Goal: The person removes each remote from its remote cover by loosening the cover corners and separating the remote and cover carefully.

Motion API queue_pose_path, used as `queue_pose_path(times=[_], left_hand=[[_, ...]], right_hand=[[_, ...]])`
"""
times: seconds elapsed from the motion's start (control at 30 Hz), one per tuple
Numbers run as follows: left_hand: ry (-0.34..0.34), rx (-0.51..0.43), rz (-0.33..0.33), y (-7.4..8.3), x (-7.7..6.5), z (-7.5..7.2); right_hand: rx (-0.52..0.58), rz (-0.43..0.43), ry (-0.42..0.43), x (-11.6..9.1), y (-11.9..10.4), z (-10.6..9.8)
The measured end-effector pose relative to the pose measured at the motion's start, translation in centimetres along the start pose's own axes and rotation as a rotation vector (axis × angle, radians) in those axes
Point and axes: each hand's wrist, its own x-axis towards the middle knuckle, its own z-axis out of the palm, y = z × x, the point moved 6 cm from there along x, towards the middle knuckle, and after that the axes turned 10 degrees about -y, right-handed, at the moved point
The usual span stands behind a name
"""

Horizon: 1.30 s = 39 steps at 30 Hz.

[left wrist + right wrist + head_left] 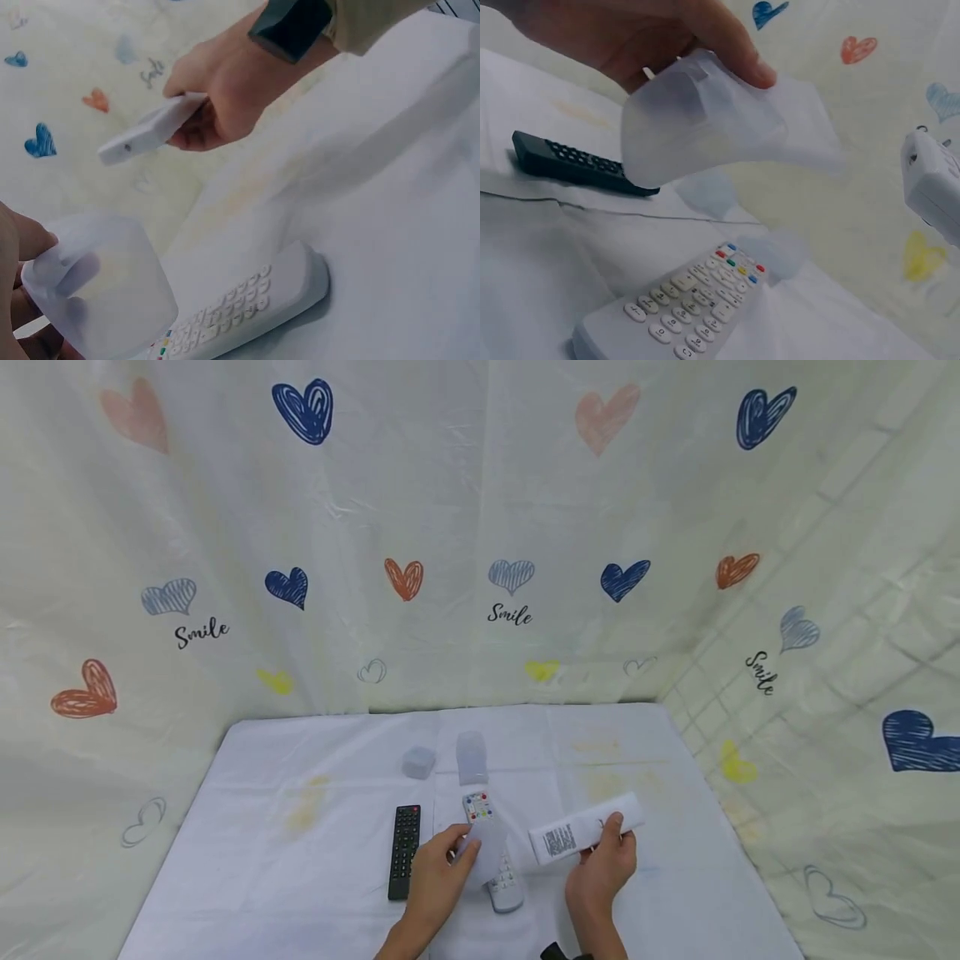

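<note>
My left hand (437, 878) pinches a translucent, soft-looking sleeve (489, 850) between thumb and fingers, above a white remote control (506, 893) lying on the table. Seen from the right wrist, the sleeve (705, 120) is bent and looks hollow, with nothing inside it. In my right hand (602, 870) is a second white remote (558, 839), raised off the table and gripped with the thumb on top; a block of dark print shows on the side facing up. A black remote (405, 852) lies just left of my left hand, apart from it.
Two more translucent pieces, a crumpled one (418, 762) and a longer one (472, 758), lie beyond the remotes. A white cloth (300, 877) covers the table. A curtain with printed hearts (450, 510) hangs behind the table and along its right side.
</note>
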Motion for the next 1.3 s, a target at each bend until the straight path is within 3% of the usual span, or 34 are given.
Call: queue_pose_path(times=[0.17,0.3,0.5,0.73,0.9,1.07,1.3], left_hand=[[-0.058,-0.020,0.061,0.4,2.6,0.2],[-0.131,-0.077,0.039,0.5,4.9,0.7],[-0.222,-0.189,-0.064,0.6,8.6,2.1],[-0.325,-0.393,-0.216,0.5,12.8,4.3],[-0.396,-0.501,-0.255,0.5,15.2,6.0],[-0.427,-0.565,-0.315,-0.3,17.3,7.8],[-0.399,-0.615,-0.395,-1.8,19.4,9.3]], right_hand=[[-0.063,0.024,0.011,-0.3,-0.1,-0.5],[-0.115,0.047,0.023,-0.6,0.1,-1.1],[-0.157,0.076,0.044,-1.0,0.5,-2.0],[-0.218,0.082,-0.001,-1.1,0.8,-2.4],[-0.224,0.109,0.010,-1.2,1.3,-2.7],[-0.211,0.117,0.029,-1.2,1.4,-3.1],[-0.230,0.132,0.025,-1.3,1.6,-3.4]])
